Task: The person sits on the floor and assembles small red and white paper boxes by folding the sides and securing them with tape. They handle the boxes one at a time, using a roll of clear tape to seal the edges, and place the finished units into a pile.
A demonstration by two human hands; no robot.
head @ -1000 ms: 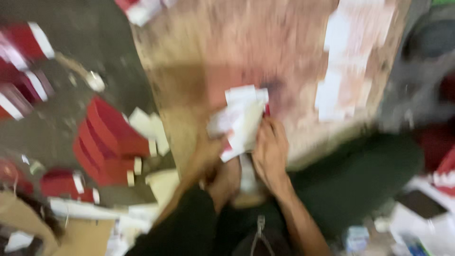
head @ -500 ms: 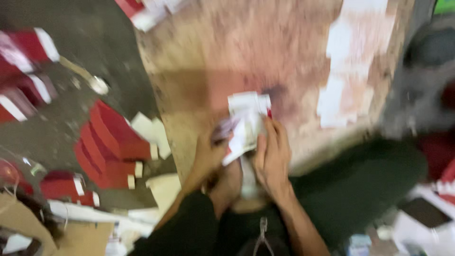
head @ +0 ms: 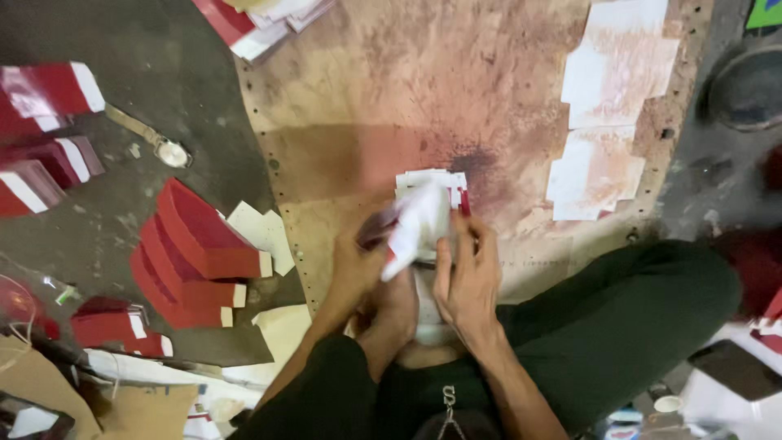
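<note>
My left hand (head: 356, 262) and my right hand (head: 468, 273) meet over the near edge of a stained brown board (head: 383, 98). Both grip a white and red folded card piece (head: 419, 222), which is blurred and tilted up between them. Under it lies a small flat stack of white cards (head: 430, 179) on the board. My bare foot (head: 399, 314) rests just below the hands, between my dark green trouser legs (head: 619, 318).
Red open boxes (head: 195, 244) with white edges are stacked on the dark floor to the left, more red and white boxes (head: 41, 98) at the far left. Flat white card sheets (head: 611, 122) lie on the board's right. A phone (head: 737, 368) lies at bottom right.
The card piece has been turned and lifted between my hands, which shifted slightly lower over the board's edge. The camera view has steadied.
</note>
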